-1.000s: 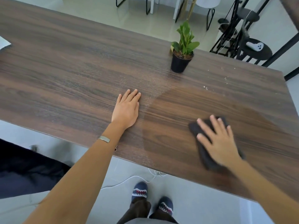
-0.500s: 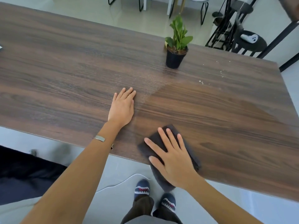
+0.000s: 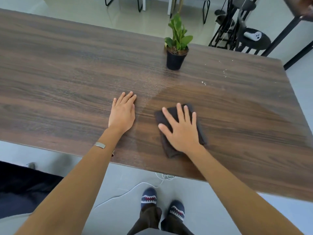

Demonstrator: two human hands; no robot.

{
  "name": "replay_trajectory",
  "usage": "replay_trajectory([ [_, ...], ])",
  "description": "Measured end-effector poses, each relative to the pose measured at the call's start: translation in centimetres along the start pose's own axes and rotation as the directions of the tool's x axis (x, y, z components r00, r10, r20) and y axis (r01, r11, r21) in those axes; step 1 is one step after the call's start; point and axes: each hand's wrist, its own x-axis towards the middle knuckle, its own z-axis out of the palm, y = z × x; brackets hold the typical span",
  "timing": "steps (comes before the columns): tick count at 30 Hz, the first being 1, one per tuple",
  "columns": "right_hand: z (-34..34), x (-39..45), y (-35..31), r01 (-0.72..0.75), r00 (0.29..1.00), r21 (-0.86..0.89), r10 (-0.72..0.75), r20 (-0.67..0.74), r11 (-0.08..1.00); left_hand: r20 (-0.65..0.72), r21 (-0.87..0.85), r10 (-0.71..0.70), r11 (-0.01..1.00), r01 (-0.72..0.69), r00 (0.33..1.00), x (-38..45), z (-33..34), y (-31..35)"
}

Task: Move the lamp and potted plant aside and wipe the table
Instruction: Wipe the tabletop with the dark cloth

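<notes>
The right hand presses flat, fingers spread, on a dark cloth, while the left hand lies open-palmed on the bare tabletop.

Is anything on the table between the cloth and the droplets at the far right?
Nothing visible: bare table lies between the cloth under the right hand and the droplets; the potted plant stands left of that line.

Surfaces, table and items

Table: dark wood-grain, matt sheen. Cloth: dark soft fabric. Pot: black plastic.
</notes>
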Motion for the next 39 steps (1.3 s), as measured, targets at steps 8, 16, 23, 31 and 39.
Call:
replay_trajectory([
  [8, -2.0, -13.6, 16.3, -0.225, 0.974, -0.038, 0.225, 0.001, 0.974, -0.033, -0.160, 0.148, 0.975, -0.151, 0.988, -0.1, 1.7, 8.3],
  [16, -4.0, -3.1, 18.8, -0.674, 0.738, 0.049, 0.672, 0.057, 0.737, 0.199, -0.071, 0.278, 0.961, -0.269, 0.940, 0.9, 6.3, 16.9],
  [23, -1.7, -16.2, 19.4, -0.377, 0.926, -0.024, 0.378, 0.011, 0.926, 0.212, 0.067, 0.282, 0.951, -0.302, 0.936, 0.9, 8.0, 17.8],
  [31, -6.1, -5.5, 28.5, -0.888, 0.452, 0.105, 0.891, 0.032, 0.447, 0.235, 0.097, 0.277, 0.947, -0.306, 0.932, 1.3, 7.7, 18.1],
  [39, -2.5, -6.8, 18.9, -0.312, 0.950, 0.000, 0.312, -0.008, 0.950, 0.199, 0.146, 0.221, 0.957, -0.251, 0.955, 2.8, 8.0, 21.2],
])
